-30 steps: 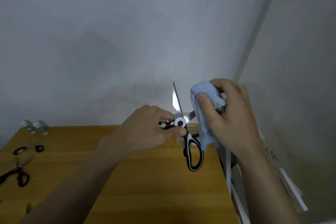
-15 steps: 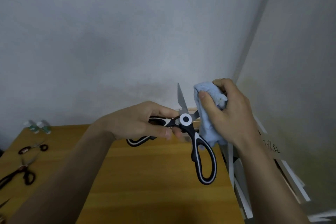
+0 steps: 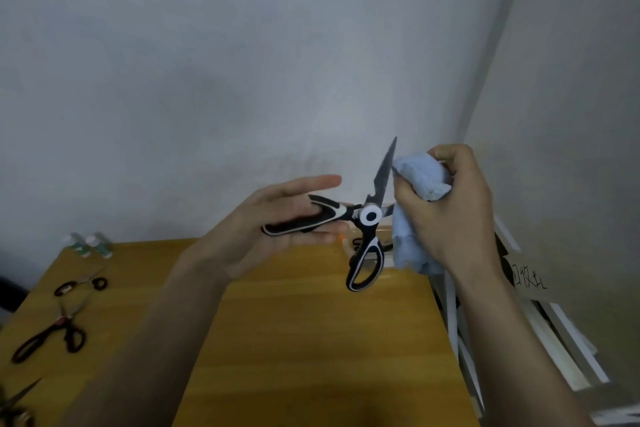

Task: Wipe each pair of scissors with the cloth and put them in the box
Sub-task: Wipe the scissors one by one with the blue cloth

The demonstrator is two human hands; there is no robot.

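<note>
Two hands shared the work above the far right part of the orange-brown wooden worktop (image 3: 311,340). The left hand (image 3: 273,229) lay mostly flat, fingers straight and apart, with one loop of the black-and-white-handled kitchen scissors (image 3: 367,218) resting across its palm and a finger seemingly through the loop; that loose cradle probably kept the blades spread so each edge could be reached. The other loop hung down toward the worktop, and one blade pointed up and slightly right. The right hand (image 3: 450,211) was curled tight round the crumpled pale blue cloth (image 3: 412,215), bunched against the upright blade and, by the look of it, wrapped over the second blade, which was mostly hidden behind the cloth. This looked like mid-wipe, with the cloth as a pad between fingers and the sharp edges.

Far to the left on the worktop lay small dark-handled scissors (image 3: 81,285), and nearer, larger dark-handled scissors (image 3: 52,336), apparently waiting their turn; two small white bottles with green labels (image 3: 88,245) stood at the far left corner. The box could not be made out for certain.
</note>
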